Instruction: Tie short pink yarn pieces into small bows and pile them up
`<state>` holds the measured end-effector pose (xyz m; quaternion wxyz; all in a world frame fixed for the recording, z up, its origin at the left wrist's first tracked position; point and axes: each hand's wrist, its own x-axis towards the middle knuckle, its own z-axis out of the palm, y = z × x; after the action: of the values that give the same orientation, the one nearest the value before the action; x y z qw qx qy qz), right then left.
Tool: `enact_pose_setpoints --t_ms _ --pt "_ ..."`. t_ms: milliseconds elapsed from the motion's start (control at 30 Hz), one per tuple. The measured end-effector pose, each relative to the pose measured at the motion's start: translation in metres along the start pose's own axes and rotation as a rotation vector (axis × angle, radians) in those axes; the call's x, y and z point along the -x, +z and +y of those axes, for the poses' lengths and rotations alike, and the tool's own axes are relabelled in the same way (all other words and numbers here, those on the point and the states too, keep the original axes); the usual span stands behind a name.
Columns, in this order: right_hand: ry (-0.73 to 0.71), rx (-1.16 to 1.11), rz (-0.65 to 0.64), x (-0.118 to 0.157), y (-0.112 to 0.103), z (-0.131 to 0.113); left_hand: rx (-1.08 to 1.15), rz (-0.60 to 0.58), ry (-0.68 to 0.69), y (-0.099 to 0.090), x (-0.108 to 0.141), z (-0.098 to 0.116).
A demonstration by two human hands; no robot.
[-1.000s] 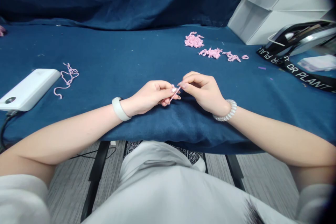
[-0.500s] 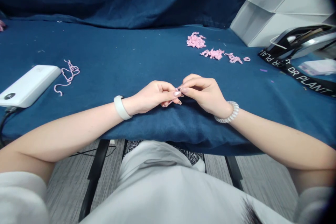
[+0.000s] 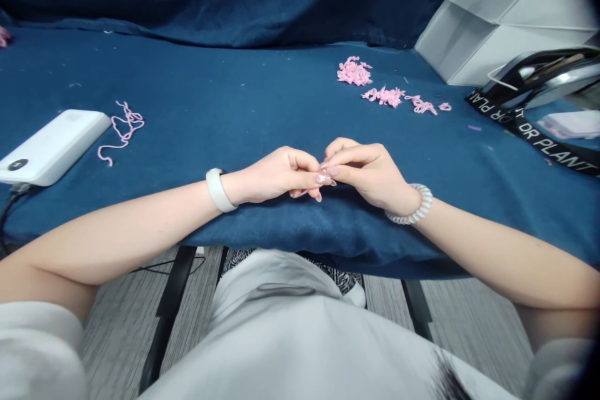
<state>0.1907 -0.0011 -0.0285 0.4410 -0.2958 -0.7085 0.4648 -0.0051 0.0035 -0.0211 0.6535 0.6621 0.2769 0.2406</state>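
- Between the hands is a short piece of pink yarn. The fingers cover most of it, so I cannot see well its ends or its full shape.
- The left hand and the right hand are together and pinch this yarn at the fingertips, just above the blue cloth of the table.
- Beyond the hands, to the right, lie small heaps of curly pink yarn pieces.
- On the left, a loose pink yarn strand lies just beside a white power bank.
- At the right edge, a black and silver object is cut off by the view, so I cannot tell what it is. A black strap with white letters lies under it.
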Motion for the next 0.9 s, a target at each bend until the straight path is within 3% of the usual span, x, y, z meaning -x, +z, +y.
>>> enact_pose_setpoints --t_ms 400,900 --pt "0.052 -0.206 -0.137 0.0049 0.0039 -0.0025 0.139 -0.141 -0.022 0.0023 0.0031 -0.0015" --pt "0.094 -0.222 -0.167 0.0045 0.0036 -0.0052 0.179 -0.135 -0.067 0.0043 0.0012 0.0006"
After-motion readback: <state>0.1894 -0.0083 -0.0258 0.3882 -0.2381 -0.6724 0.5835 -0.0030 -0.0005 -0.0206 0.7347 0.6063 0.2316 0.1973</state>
